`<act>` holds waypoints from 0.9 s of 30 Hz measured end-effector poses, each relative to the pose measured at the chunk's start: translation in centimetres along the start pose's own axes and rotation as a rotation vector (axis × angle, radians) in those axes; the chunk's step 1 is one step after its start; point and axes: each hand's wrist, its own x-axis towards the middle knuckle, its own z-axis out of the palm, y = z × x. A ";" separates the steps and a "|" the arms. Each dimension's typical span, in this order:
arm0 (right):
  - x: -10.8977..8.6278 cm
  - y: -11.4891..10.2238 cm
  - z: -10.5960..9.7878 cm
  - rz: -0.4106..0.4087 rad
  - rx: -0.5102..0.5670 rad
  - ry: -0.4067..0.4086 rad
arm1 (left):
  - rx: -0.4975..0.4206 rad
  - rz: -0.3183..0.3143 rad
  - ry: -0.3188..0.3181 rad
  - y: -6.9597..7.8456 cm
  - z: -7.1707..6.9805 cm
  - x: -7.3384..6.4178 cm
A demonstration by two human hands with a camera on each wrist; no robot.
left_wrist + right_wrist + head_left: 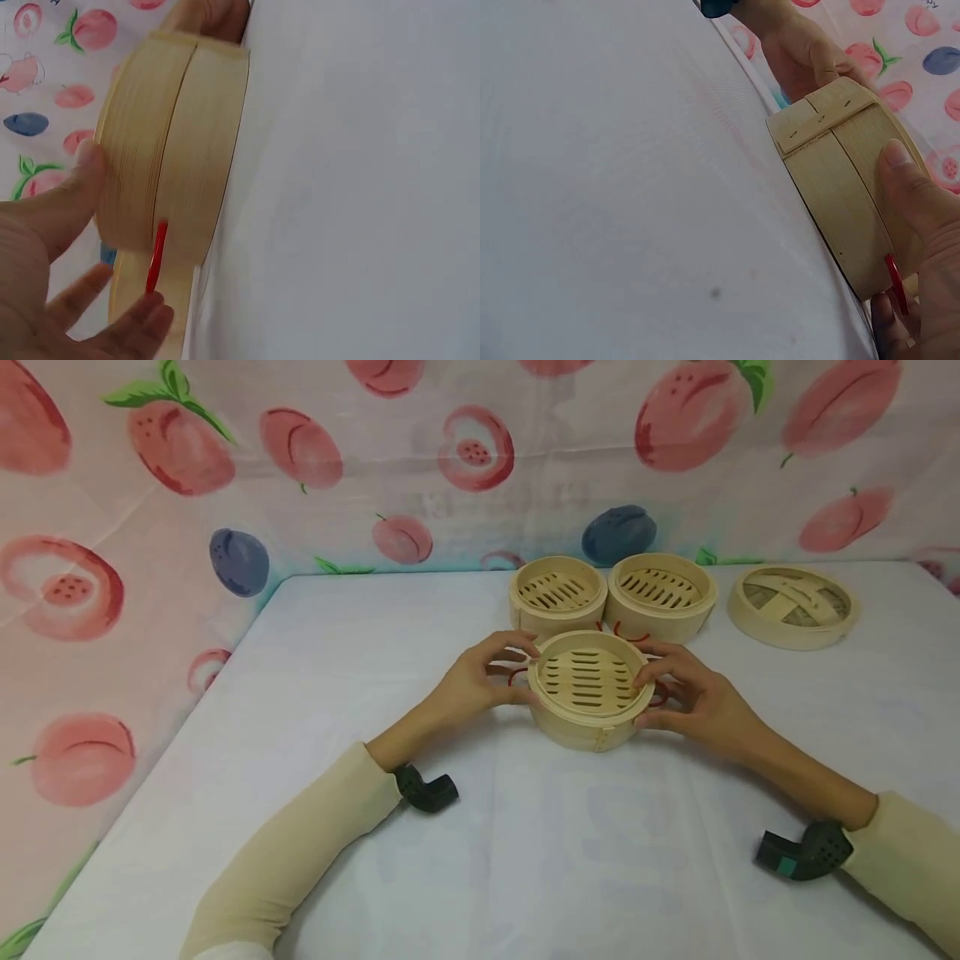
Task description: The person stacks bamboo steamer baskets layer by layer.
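Observation:
A round bamboo steamer basket (577, 728) with a slatted base stands on the white table in the head view. My left hand (474, 683) grips its left side, thumb low on the near wall and fingers at the far rim. From the right, my right hand (693, 700) holds the opposite side the same way. Red loops stick out at both sides of the basket. In the left wrist view the thumb presses the basket's wall (169, 142), with some fingertips near a red loop (156, 259). The right wrist view shows the stapled wall seam (829, 124).
Behind it stand two more steamer baskets, one at left (557, 620) and one at right (660, 622), side by side. A woven steamer lid (791, 633) lies farther right. The white table (360, 643) ends at a fruit-patterned cloth (300, 527).

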 end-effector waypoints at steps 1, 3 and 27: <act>0.0 0.0 0.0 0.000 0.012 -0.001 | 0.018 0.013 0.015 -0.1 -0.5 0.2; 0.0 0.1 0.0 0.004 0.034 -0.005 | 0.054 0.033 0.056 -0.1 -1.4 0.4; -0.2 0.5 -1.4 0.182 0.100 -0.020 | 0.516 0.008 0.099 -2.0 -3.3 7.3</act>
